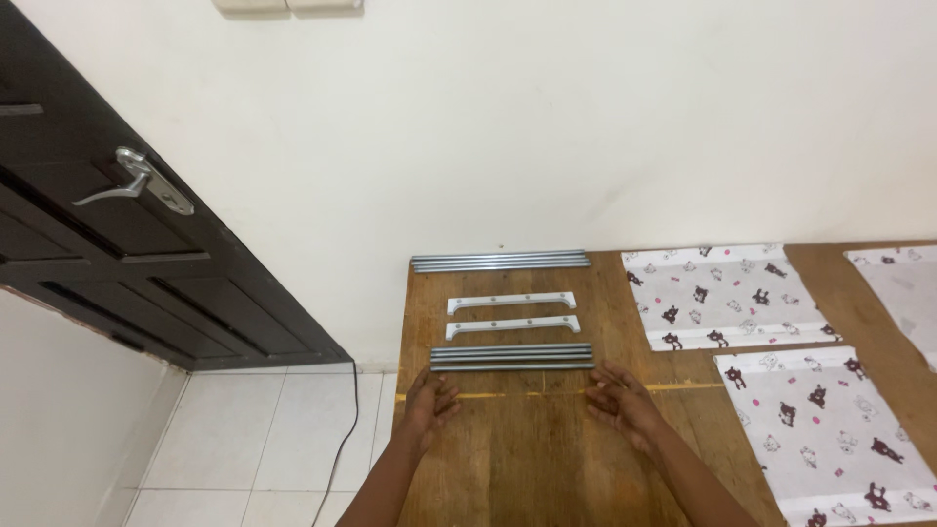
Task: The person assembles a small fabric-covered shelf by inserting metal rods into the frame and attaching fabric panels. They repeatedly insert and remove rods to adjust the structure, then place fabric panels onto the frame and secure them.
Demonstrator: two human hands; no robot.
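Wooden planks make up the surface (pixel 527 459), set against a pale wall with a dark door at the upper left of the frame. Low in the middle, the left hand (pixel 430 400) and right hand (pixel 619 400) lie open and empty, fingers loosely spread, each just short of one end of the near bundle of grey metal rods (pixel 511 357). Whether the fingertips touch the rods is hard to tell. To handle the bundle well, both ends should be taken evenly so the rods stay together and level. Above it lie two white brackets (pixel 511 314), then a second rod bundle (pixel 500 261) by the wall. Printed fabric panels (pixel 722 296) fill the right side of the frame.
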